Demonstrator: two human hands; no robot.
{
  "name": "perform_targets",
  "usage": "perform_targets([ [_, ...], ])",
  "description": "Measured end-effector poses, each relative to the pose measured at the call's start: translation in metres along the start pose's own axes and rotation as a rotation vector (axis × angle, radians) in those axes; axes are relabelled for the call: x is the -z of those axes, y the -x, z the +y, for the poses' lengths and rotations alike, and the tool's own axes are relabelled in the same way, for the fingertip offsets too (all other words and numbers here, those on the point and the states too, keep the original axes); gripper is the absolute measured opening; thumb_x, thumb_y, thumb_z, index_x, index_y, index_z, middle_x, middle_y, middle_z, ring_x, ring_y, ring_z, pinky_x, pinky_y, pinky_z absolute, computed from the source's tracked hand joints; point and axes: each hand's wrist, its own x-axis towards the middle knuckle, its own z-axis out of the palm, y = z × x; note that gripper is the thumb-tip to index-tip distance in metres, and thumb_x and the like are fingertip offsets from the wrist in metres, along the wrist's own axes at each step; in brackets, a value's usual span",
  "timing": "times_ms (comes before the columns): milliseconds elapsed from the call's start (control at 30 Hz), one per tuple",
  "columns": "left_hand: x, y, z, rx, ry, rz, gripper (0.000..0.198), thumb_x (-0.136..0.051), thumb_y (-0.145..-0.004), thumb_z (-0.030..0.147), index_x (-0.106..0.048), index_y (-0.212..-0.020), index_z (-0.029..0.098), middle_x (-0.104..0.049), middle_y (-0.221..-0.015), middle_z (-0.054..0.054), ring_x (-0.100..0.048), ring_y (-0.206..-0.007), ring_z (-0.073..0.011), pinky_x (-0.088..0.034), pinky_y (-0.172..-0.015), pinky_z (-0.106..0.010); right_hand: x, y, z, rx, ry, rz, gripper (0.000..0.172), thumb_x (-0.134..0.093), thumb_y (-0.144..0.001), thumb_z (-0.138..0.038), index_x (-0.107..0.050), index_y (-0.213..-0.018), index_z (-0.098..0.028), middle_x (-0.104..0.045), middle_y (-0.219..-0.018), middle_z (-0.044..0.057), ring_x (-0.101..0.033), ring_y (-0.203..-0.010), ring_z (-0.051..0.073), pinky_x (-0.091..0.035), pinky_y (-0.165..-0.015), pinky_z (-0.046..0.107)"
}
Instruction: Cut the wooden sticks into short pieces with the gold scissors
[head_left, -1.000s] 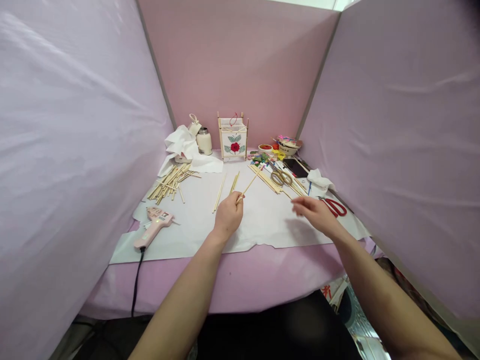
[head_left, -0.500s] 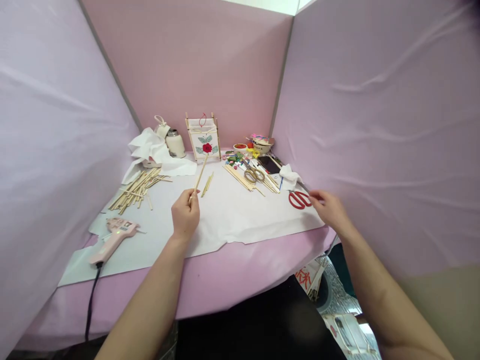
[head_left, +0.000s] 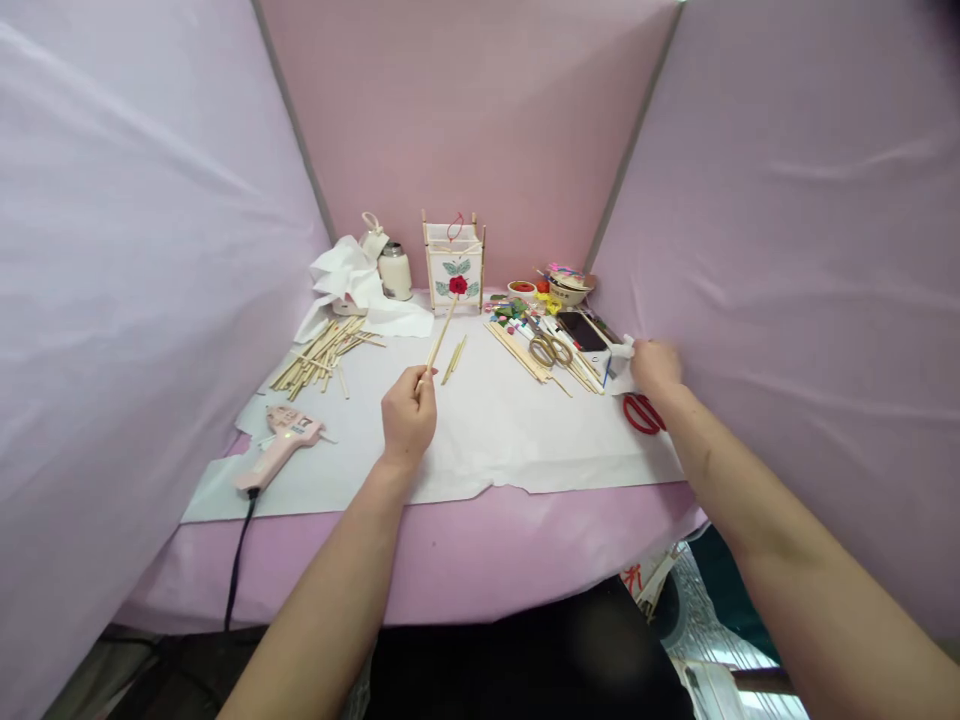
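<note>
1. Head view: the left hand point(head_left: 409, 415) is gripping a stick point(head_left: 441, 335) in a curled fist, the stick slanting forward above the paper point(head_left: 525, 440).
2. The right hand point(head_left: 655, 366) is reaching past the red scissors point(head_left: 640, 414) to the tissue point(head_left: 621, 350), forearm slanting inward; whether its fingers are grasping it, I cannot tell.

- Left hand point(head_left: 409, 415): ungloved; a tiny red spot shows at one fingertip, too small to identify as nail polish.
- Right hand point(head_left: 656, 368): ungloved, its fingers mostly hidden.
- Left forearm point(head_left: 337, 570): bare from the wrist to the picture's edge.
- Right forearm point(head_left: 772, 520): also bare, with one small mark.
- Lap: plain black clothing point(head_left: 525, 665), garment type unclear.
</note>
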Motion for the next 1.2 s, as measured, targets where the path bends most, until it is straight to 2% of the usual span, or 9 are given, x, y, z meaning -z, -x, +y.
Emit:
perform_targets([
  [133,0.003,-0.001,0.002,0.003,0.031,0.040,0.027,-0.041,-0.088,0.034,-0.062,-0.091,0.017,-0.044,-0.056,0.003,-0.037,-0.049,-0.0095,-0.029,-0.052,-0.022,0.042,0.038,-0.026,0.071,0.028,0.246,0.027,-0.041,-0.086,-0.020,-0.062,-0.101,-0.012,-0.060,-0.099,0.018,-0.056,-0.091,0.027,-0.041,-0.075,0.035],
  [200,0.004,-0.002,0.001,0.011,0.044,0.055,0.026,-0.041,-0.089,0.034,-0.062,-0.091,0.017,-0.043,-0.055,0.003,-0.036,-0.049,-0.0097,-0.029,-0.051,-0.022,0.059,0.062,-0.059,0.188,-0.031,0.313,0.024,-0.044,-0.086,-0.023,-0.062,-0.098,-0.014,-0.059,-0.096,0.015,-0.055,-0.092,0.027,-0.041,-0.078,0.036],
  [267,0.005,-0.002,0.000,0.019,0.050,0.060,0.026,-0.041,-0.088,0.033,-0.062,-0.091,0.018,-0.043,-0.055,0.003,-0.036,-0.049,-0.0098,-0.028,-0.051,-0.022,0.065,0.087,-0.103,0.308,-0.105,0.271,0.020,-0.048,-0.084,-0.020,-0.062,-0.095,-0.013,-0.059,-0.096,0.014,-0.056,-0.091,0.026,-0.042,-0.080,0.035],
  [433,0.008,-0.007,-0.007,0.026,0.030,0.071,0.024,-0.042,-0.088,0.031,-0.061,-0.089,0.017,-0.046,-0.057,0.003,-0.039,-0.051,-0.0096,-0.029,-0.052,-0.021,0.027,0.144,-0.215,0.640,-0.206,-0.160,0.020,-0.047,-0.085,-0.018,-0.065,-0.091,-0.011,-0.059,-0.092,0.014,-0.057,-0.076,0.023,-0.044,-0.071,0.034],
  [600,0.012,-0.010,-0.009,0.032,0.048,0.100,0.024,-0.040,-0.088,0.031,-0.060,-0.090,0.018,-0.047,-0.060,0.003,-0.040,-0.052,-0.0092,-0.031,-0.054,-0.021,-0.020,0.168,-0.257,0.901,-0.292,-0.065,0.018,-0.049,-0.085,-0.019,-0.066,-0.091,-0.014,-0.062,-0.098,0.013,-0.051,-0.101,0.027,-0.038,-0.092,0.041],
  [767,0.013,-0.010,-0.006,0.047,0.061,0.097,0.025,-0.040,-0.089,0.032,-0.060,-0.089,0.018,-0.046,-0.057,0.004,-0.038,-0.050,-0.0090,-0.030,-0.053,-0.021,-0.047,0.158,-0.237,0.901,-0.398,-0.100,0.034,-0.044,-0.091,-0.023,-0.054,-0.119,-0.006,-0.054,-0.127,0.018,-0.043,-0.122,0.024,-0.030,-0.104,0.037],
  [933,0.014,-0.009,-0.005,0.068,0.105,0.084,0.026,-0.040,-0.088,0.034,-0.061,-0.089,0.018,-0.045,-0.056,0.004,-0.036,-0.048,-0.0092,-0.028,-0.051,-0.022,-0.058,0.134,-0.185,0.564,-0.343,-0.168,0.053,-0.036,-0.094,-0.037,-0.041,-0.136,-0.005,-0.039,-0.142,0.018,-0.032,-0.133,0.027,-0.025,-0.109,0.040],
  [1067,0.013,-0.008,-0.007,0.066,0.118,0.070,0.025,-0.041,-0.087,0.034,-0.061,-0.088,0.018,-0.045,-0.056,0.004,-0.036,-0.049,-0.0093,-0.029,-0.051,-0.021,-0.052,0.140,-0.122,0.384,-0.235,-0.119,0.053,-0.034,-0.093,-0.034,-0.041,-0.134,-0.001,-0.040,-0.141,0.020,-0.031,-0.134,0.029,-0.026,-0.110,0.041],
  [1200,0.011,-0.010,-0.011,0.066,0.115,0.080,0.026,-0.041,-0.088,0.034,-0.061,-0.088,0.018,-0.046,-0.057,0.003,-0.037,-0.049,-0.0092,-0.029,-0.051,-0.021,-0.041,0.191,-0.029,0.414,-0.073,-0.085,0.038,-0.041,-0.084,-0.018,-0.059,-0.118,-0.012,-0.053,-0.129,0.017,-0.038,-0.129,0.029,-0.030,-0.108,0.043],
])
